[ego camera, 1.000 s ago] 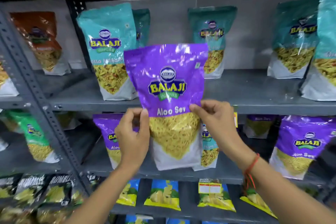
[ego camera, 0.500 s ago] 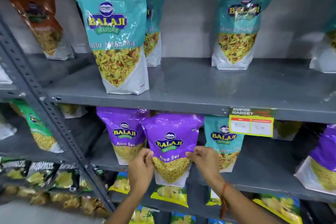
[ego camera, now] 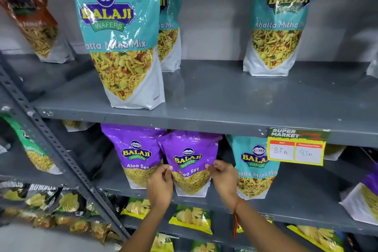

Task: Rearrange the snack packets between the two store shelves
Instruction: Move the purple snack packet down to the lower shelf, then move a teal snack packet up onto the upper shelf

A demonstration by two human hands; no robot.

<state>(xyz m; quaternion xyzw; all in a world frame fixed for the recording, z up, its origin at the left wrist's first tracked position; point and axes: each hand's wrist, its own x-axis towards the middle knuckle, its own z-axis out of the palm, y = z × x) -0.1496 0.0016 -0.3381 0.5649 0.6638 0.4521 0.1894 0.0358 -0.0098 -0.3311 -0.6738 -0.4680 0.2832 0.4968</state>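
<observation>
A purple Aloo Sev packet stands upright on the lower grey shelf, right of a second purple Aloo Sev packet. My left hand pinches its left edge and my right hand pinches its right edge. To its right stands a teal Khatta Mitha Mix packet. On the upper grey shelf a large teal Khatta Mitha Mix packet stands at the front left, another teal packet at the back right, and a third teal one behind the large one.
A price tag hangs from the upper shelf's front edge. A slotted metal upright divides this rack from the left rack, which holds an orange packet and a green packet. Yellow chip packets lie on the shelf below.
The purple packet came down from in front of the upper shelf into the lower shelf and now stands there. Both hands stayed on its edges. The view has moved closer.
</observation>
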